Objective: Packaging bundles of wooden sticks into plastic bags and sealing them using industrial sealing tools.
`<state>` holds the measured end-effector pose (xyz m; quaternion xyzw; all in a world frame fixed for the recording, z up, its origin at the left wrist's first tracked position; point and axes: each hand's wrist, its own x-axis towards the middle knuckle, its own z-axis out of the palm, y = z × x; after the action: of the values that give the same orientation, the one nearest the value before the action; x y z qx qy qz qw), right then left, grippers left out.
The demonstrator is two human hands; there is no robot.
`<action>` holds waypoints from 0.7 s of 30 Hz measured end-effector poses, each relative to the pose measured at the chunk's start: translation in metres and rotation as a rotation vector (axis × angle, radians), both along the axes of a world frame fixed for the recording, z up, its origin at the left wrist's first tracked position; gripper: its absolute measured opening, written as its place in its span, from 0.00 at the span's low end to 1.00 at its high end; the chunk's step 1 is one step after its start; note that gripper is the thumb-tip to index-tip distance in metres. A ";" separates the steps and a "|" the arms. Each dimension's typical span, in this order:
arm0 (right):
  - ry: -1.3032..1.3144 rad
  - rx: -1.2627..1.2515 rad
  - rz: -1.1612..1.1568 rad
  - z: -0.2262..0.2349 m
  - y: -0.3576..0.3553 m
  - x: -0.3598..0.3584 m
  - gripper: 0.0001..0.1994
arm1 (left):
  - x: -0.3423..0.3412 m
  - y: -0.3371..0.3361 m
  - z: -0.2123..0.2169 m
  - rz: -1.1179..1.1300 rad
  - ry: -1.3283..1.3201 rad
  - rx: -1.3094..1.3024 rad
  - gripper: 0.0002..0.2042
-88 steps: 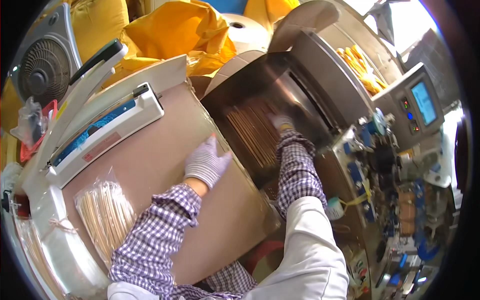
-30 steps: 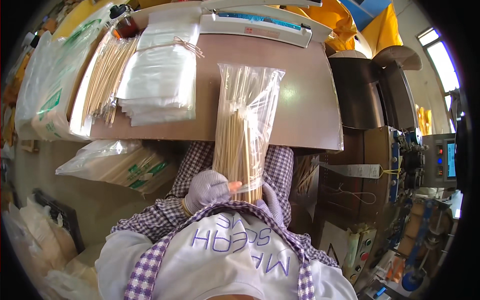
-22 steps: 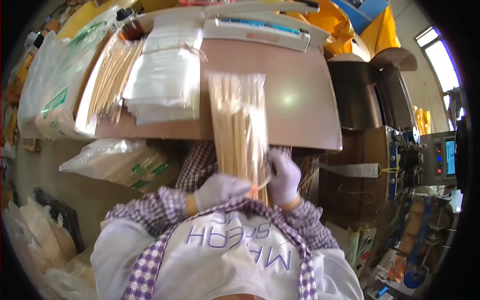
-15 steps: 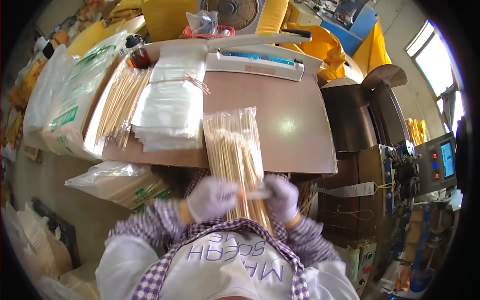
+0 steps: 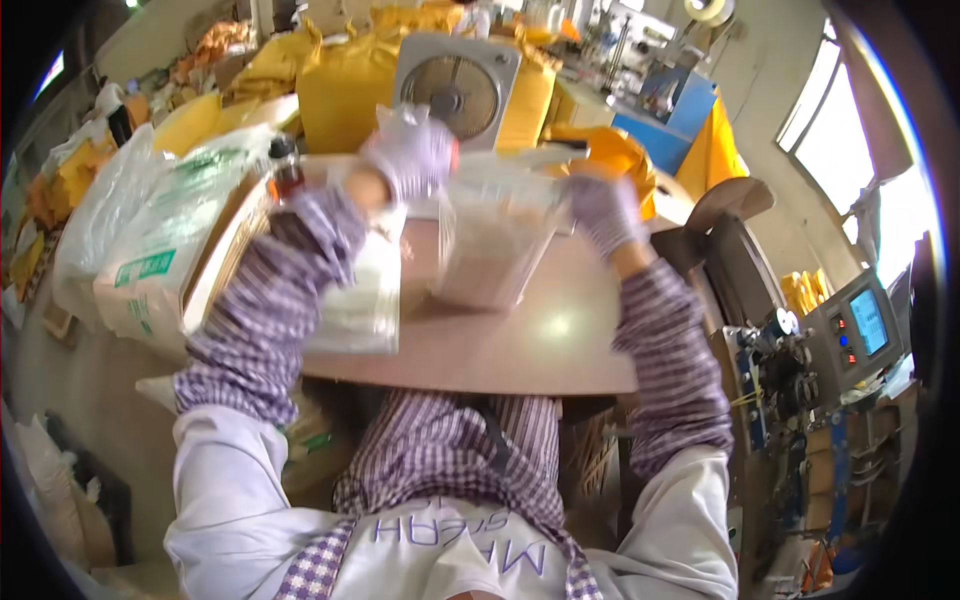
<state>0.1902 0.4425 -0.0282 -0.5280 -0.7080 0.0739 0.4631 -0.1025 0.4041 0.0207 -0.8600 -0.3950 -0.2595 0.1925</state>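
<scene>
Both gloved hands, left hand (image 5: 412, 150) and right hand (image 5: 603, 208), pinch the top corners of a clear bag of sticks (image 5: 495, 245), lifted above the table (image 5: 520, 345), hanging so contents settle downward.

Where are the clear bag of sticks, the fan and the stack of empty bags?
clear bag of sticks (image 5: 490, 245), head view, blurred middle of the bag.
fan (image 5: 455, 92), head view, round grille.
stack of empty bags (image 5: 355, 310), head view, top sheet.

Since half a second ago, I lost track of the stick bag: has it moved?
Yes. The clear bag of sticks has gone from the table's near edge up and away, toward the fan, held between both gloved hands.
</scene>
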 end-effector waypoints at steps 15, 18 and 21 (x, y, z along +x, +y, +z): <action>0.155 0.035 0.379 0.064 -0.069 -0.030 0.05 | -0.004 -0.048 0.021 -0.131 -0.687 -0.633 0.12; 0.177 -0.064 0.278 0.053 -0.042 -0.029 0.05 | -0.006 -0.042 -0.042 -0.461 -1.323 -0.618 0.44; 0.169 0.011 0.310 0.042 -0.004 -0.031 0.06 | 0.035 -0.033 -0.106 -0.551 -1.002 -0.633 0.49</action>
<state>0.1595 0.4384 0.0133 -0.4019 -0.7399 0.1849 0.5069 -0.0676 0.3707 -0.0857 -0.7197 -0.2592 -0.5401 -0.3509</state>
